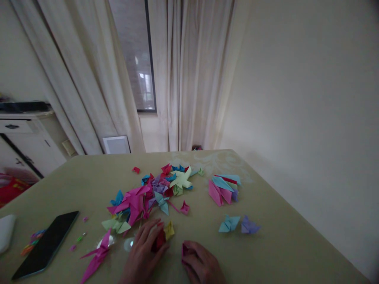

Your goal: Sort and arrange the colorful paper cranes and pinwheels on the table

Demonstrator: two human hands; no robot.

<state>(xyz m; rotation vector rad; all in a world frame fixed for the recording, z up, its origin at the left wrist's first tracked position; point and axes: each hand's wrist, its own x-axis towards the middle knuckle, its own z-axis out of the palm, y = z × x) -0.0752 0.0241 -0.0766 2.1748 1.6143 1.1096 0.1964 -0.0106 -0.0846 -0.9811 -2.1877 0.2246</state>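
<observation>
My left hand (145, 246) is curled around a red folded paper piece (160, 239), which shows between its thumb and fingers. A small yellow folded paper piece (169, 230) lies by its fingertips. To the right, my right hand (203, 262) pinches a dark pink folded paper piece (184, 252), mostly hidden by the fingers. Ahead of both hands spreads a pile of colourful origami, with a large magenta folded piece (134, 203) and a pale green star-like one (182, 178). A long magenta paper crane (99, 258) rests left of my left hand.
At right are a stack of folded papers (220, 189), a light blue origami piece (229, 223) and a purple one (249, 225). A black phone (47, 242) lies at left, beside colourful small items (31, 242). The table (281, 252) runs along a wall at right.
</observation>
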